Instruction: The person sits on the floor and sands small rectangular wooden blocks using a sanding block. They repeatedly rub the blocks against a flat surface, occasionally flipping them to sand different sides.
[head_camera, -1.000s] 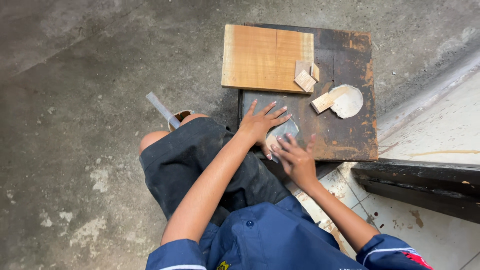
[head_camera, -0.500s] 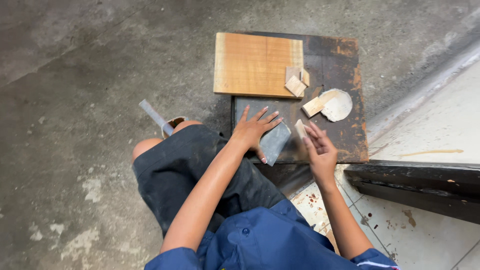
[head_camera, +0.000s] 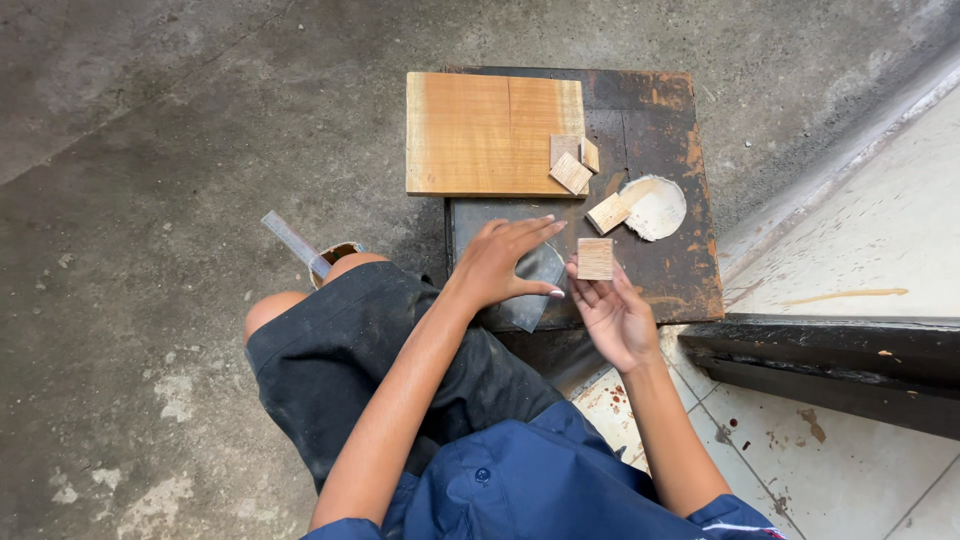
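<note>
Fingers of our right hand (head_camera: 612, 310): curled upward, pinching a small square block of pale wood (head_camera: 595, 258) by its lower edge, the block held upright over the near part of the dark, stained square surface (head_camera: 668, 275).

Fingers of our left hand (head_camera: 503, 262): spread apart and laid flat, pressing a grey sheet of sandpaper (head_camera: 533, 290) onto the near-left part of that surface; the sheet's corner hangs past the near edge.

We list further on the surface:
- one flat rectangular board of light orange wood (head_camera: 480, 133), at the far-left corner, overhanging the left edge;
- three small pale wood blocks (head_camera: 572, 160), clustered at the board's right end, partly on it;
- one more small pale wood block (head_camera: 608, 213), just right of centre, touching a round whitish lid-like disc (head_camera: 657, 207).

We list off the surface: grey concrete floor (head_camera: 150, 150); a flat metal ruler (head_camera: 292, 241) standing in a small round container (head_camera: 336, 254) by our left knee; black shorts (head_camera: 350, 370); blue shirt (head_camera: 520, 480); a dark wooden beam (head_camera: 830, 360) at right over a pale tiled floor (head_camera: 850, 480).
</note>
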